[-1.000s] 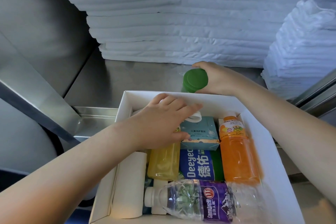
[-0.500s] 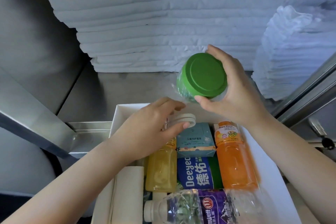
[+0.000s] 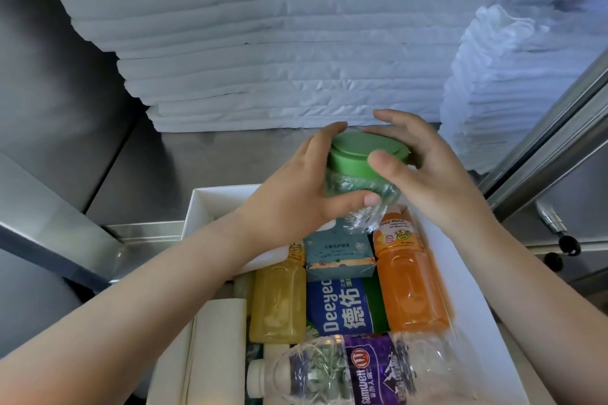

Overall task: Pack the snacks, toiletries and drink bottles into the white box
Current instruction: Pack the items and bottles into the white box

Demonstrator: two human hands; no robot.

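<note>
The left forearm comes in from 8 o'clock, and the left hand [image 3: 292, 207] wraps the near side of the green-lidded jar [image 3: 357, 158]: its fingers curl up the jar's 9 o'clock flank, and its thumb lies across the crinkled clear wrap underneath. The jar hangs tilted over the far rim of the white box [image 3: 202, 207], at the box's 12 o'clock. From 4 o'clock the right hand [image 3: 427, 177] cups the lid, thumb pressed on its front wall, fingers arched over the far edge (so both hands grip the one jar). Inside the box lie a yellow bottle [image 3: 279, 302], a teal carton [image 3: 339, 255], a blue pack [image 3: 340, 306] and an orange bottle [image 3: 408, 286], with a water bottle [image 3: 345, 371] crosswise at 6 o'clock
</note>
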